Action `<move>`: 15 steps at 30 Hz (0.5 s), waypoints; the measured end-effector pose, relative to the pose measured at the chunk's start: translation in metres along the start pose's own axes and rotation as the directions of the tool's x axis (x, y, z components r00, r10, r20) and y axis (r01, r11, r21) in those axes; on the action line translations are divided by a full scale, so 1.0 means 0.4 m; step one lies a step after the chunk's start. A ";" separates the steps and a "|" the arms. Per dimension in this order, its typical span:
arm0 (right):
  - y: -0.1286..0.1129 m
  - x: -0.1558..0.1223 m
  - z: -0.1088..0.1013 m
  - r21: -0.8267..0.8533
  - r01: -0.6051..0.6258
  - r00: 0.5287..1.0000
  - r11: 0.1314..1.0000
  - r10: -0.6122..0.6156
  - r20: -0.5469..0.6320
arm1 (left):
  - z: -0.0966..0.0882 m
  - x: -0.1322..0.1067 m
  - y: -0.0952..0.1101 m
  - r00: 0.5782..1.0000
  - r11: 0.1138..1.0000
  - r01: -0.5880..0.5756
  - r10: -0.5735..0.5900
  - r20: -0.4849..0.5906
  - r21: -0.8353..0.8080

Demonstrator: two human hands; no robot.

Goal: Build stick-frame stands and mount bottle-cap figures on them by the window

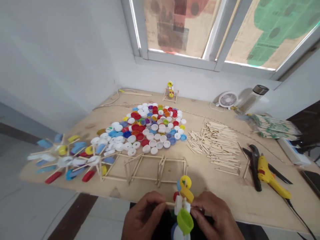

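At the table's front edge, a wheel made of bottle caps on wooden sticks [185, 220] is held between my two hands. Its caps are yellow, lime green, white, red and blue. My left hand [145, 216] pinches the end of a thin wooden stick [170, 203] that runs into the white hub caps. Closed at the hub's other side, my right hand [216, 216] grips the wheel; its fingertips are partly hidden. Just beyond them, square stick frames [147, 180] stand in a row.
Loose bottle caps [150, 133] and a pile of sticks [217, 143] cover the middle. Finished cap wheels [65, 161] lie left. On the right are pliers [255, 170], a yellow glue gun [271, 180], a power strip [293, 153], bagged sticks [273, 126], a fan [227, 99] and a bottle [252, 100].
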State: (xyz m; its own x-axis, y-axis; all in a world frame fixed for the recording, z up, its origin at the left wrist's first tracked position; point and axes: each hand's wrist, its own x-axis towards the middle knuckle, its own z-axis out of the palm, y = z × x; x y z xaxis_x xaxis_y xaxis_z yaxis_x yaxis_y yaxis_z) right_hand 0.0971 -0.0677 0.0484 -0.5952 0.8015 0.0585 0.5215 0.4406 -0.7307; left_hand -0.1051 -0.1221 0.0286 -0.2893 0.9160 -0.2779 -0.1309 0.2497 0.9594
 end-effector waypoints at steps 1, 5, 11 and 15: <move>0.003 0.000 -0.001 0.004 -0.004 1.000 1.000 0.003 0.002 | 0.001 0.001 -0.002 1.000 1.000 0.004 -0.004 -0.021 -0.007; 0.010 0.006 0.001 0.032 0.050 0.998 0.998 -0.049 -0.035 | 0.007 0.005 0.005 0.995 1.000 0.027 -0.028 -0.092 -0.007; 0.010 0.034 -0.010 -0.006 0.124 0.978 0.992 -0.123 -0.169 | 0.004 0.022 0.015 0.961 0.995 -0.046 0.068 -0.270 0.088; 0.009 0.067 -0.035 -0.126 0.182 0.941 0.975 -0.210 -0.265 | -0.004 0.045 -0.009 0.939 0.948 -0.113 0.200 -0.282 0.296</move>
State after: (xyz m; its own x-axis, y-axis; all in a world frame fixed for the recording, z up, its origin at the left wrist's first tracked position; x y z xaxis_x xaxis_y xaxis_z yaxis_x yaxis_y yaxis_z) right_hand 0.0917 -0.0388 0.0568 -0.5078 0.7689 0.3886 0.4771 0.6265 -0.6163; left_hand -0.1115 -0.1072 0.0202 -0.5647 0.8211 -0.0827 0.1896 0.2266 0.9554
